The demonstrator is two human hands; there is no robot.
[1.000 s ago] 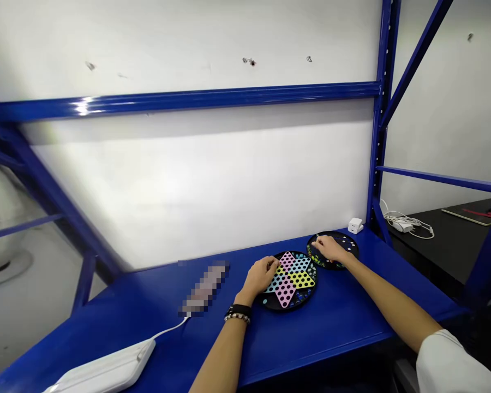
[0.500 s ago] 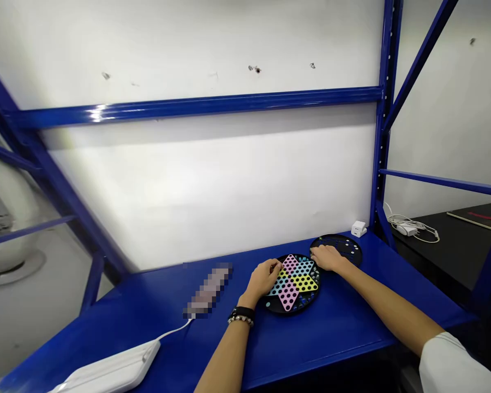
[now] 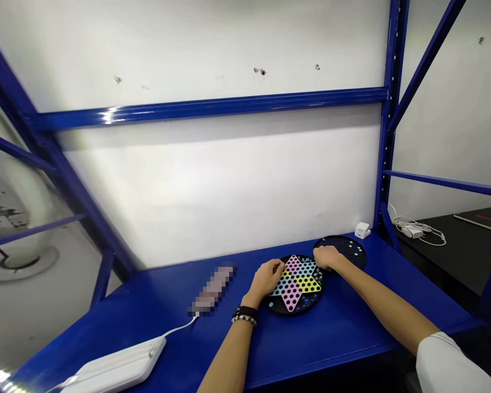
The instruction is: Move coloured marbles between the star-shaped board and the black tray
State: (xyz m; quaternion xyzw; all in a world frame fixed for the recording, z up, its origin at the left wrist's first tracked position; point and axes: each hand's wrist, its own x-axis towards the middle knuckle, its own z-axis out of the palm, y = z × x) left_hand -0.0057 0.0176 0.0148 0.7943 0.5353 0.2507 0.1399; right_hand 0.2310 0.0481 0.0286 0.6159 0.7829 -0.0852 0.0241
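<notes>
The board (image 3: 279, 307) has a pink, yellow, blue star (image 3: 297, 281); whether my left hand (image 3: 267, 277) or right hand (image 3: 329, 257) holds anything, I can't tell.

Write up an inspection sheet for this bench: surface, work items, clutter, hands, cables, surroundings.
Surface: blue benchtop, glossy.
Work items: Chinese checkers board, star-patterned; round black tray behind it, to its right, holding small pieces.
Clutter: pixelated flat object; white slab-shaped device; white charger block.
Hands: left hand at the board's left edge; right hand over the tray's near-left side; grasp unclear in both.
Cables: white cable links device and pixelated object; white cable bundle on black side table.
Surroundings: blue metal frame; marked white wall.
</notes>
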